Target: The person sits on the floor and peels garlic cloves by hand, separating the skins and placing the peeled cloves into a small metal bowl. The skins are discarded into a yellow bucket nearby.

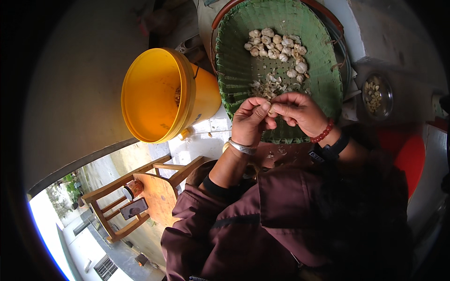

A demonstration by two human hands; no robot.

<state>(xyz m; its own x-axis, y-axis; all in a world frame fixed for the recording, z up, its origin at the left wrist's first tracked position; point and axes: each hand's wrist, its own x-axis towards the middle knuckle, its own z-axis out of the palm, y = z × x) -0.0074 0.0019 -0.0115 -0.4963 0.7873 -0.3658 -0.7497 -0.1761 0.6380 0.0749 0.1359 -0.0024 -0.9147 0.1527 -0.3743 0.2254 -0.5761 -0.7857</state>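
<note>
My left hand (251, 119) and my right hand (299, 110) meet over the near part of a green woven basket (281, 131). Between the thumbs and fingertips of both is a small pale garlic clove (270, 108), partly hidden by the fingers. Garlic bulbs (274, 52) lie in a group toward the basket's far side, with several more down its right. Loose garlic skins (269, 86) are heaped just beyond my fingertips. At the right, a round metal bowl (386, 95) holds pale garlic cloves (372, 95).
A yellow bucket (207, 91) with some scraps inside stands left of the basket. Lower left is a wooden chair (160, 196) bearing a phone (134, 208) and a jar (133, 189). A red rounded surface (411, 161) is at the right, below the bowl.
</note>
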